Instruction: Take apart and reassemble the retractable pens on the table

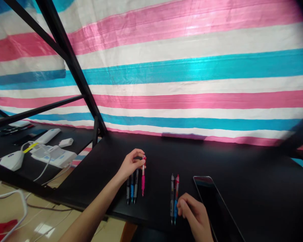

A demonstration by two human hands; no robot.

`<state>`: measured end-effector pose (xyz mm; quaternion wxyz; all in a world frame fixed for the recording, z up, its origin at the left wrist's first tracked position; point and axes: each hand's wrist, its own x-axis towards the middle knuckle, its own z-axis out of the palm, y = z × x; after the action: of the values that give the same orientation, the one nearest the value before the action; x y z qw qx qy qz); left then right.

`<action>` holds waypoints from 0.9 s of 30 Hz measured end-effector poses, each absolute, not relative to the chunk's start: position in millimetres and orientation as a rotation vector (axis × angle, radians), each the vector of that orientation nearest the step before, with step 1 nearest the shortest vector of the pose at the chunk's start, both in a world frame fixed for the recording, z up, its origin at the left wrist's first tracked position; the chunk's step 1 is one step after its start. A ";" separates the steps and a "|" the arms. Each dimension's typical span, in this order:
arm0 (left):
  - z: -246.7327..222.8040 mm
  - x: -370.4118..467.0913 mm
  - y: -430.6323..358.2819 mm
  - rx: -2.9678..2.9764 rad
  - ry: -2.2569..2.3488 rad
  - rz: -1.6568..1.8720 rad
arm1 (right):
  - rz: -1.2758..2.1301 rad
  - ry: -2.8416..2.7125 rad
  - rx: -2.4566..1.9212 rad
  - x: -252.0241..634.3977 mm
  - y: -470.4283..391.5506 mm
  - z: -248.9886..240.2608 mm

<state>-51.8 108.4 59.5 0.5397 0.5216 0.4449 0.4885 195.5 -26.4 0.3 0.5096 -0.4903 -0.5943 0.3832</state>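
"Pens (132, 191): where are they in your head view?"

"On the counter (232, 161), in two sets, seen from my end. Three lie side by side below the left hand (131, 164). The pink pen (143, 183) is just beside them, its top end pinched between that hand's thumb and fingers."

"And the others?"

"A black pen (172, 198) and a red-topped pen (177, 189) lie side by side, left of the phone (214, 201). My right hand (195, 212) is curled at the red-topped one's blue lower end; I can't tell whether it grips."

"How far along?"

"Part-way, I'd judge: three lie laid down, the pink one isn't released. Whether the pair is finished with, I can't tell."
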 end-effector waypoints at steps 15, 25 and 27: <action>48.0 -60.2 112.6 1.811 1.341 1.022 | 0.954 -1.467 -1.221 198.3 -26.2 -8.5; 55.9 -57.9 91.6 2.148 1.538 0.931 | 0.949 -1.455 -1.221 196.1 -25.1 -7.9; 58.9 -45.8 74.3 2.204 1.508 0.936 | 0.942 -1.425 -1.222 195.2 -24.7 -8.1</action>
<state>-45.8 74.3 58.9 0.1553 0.7694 0.5264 0.3267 195.2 -24.7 -8.1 0.4977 -0.5047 -0.5885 0.3890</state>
